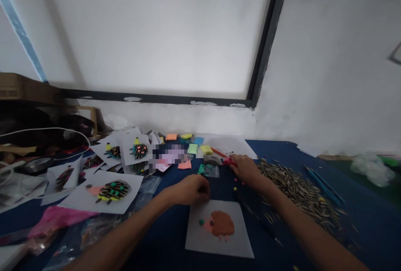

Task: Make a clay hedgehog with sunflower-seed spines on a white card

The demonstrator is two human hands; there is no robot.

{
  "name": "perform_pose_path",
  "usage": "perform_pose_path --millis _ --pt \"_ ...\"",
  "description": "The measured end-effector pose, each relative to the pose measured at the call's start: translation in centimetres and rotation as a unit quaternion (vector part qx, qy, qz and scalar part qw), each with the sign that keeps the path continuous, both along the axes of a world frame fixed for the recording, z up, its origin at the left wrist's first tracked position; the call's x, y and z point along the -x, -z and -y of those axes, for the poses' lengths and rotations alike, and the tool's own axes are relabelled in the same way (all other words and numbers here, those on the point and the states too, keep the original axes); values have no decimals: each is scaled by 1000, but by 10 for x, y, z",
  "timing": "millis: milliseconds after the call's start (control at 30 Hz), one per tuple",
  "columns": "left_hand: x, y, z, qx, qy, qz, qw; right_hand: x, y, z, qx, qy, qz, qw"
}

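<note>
On the blue table, a white paper card (pixel 221 249) bears a hedgehog of orange-brown clay (pixel 224 223) with a pink face and feet and a green nose. My left hand (pixel 191 189) hovers at the card's upper left edge, its fingers curled in; whatever they hold is hidden. Farther right, my right hand (pixel 247 170) reaches out and pinches a small red-pink clay packet (pixel 229 161). Close to it are a dark grey packet (pixel 211 160), a clear bag (pixel 212 171), a yellow packet (pixel 206 150) and an orange stick-like tool (pixel 218 153).
Striped sunflower seeds (pixel 294 187) are heaped on the right, with blue scissors-like tools (pixel 324 185) beyond. A dark pointed tool (pixel 260 221) lies beside the card. Finished hedgehog cards (pixel 131 187), plastic bags and a pink bag (pixel 59 217) crowd the left. A wall stands behind.
</note>
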State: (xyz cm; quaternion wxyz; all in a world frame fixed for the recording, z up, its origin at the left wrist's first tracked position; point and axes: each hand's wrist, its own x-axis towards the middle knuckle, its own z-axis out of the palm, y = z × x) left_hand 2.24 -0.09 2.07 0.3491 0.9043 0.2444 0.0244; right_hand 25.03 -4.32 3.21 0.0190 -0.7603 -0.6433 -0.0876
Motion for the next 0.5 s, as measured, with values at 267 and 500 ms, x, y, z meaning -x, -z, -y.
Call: perform_pose_path --millis 267,500 --pt "0 1 -2 9 5 8 1000 -37 -13 18 28 103 22 994" --pt "0 8 -4 15 6 17 1000 -26 -4 28 74 67 -5 995"
